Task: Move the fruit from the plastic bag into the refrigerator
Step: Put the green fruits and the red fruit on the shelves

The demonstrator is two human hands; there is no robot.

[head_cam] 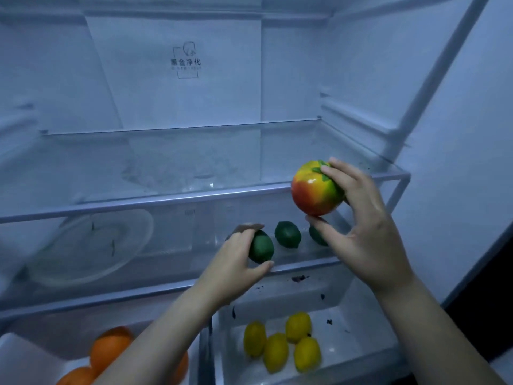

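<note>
Inside the refrigerator (177, 101), a clear plate (91, 245) sits on the lower shelf (194, 247), above at least two oranges (109, 350). The left hand (236, 262) grips one of three limes (288, 234) there. Four lemons (276, 352) lie in the right drawer (347, 337). The right hand (366, 234) pinches a red-yellow fruit (315, 190) before the upper shelf (166, 162).

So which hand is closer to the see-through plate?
Left. The left hand grips a lime just right of the plate; the right hand holds a red-yellow fruit farther right and higher.

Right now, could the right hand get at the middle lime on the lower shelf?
Probably not yet: the right hand grips the red-yellow fruit, so it is full. The way to the middle lime looks open.
</note>
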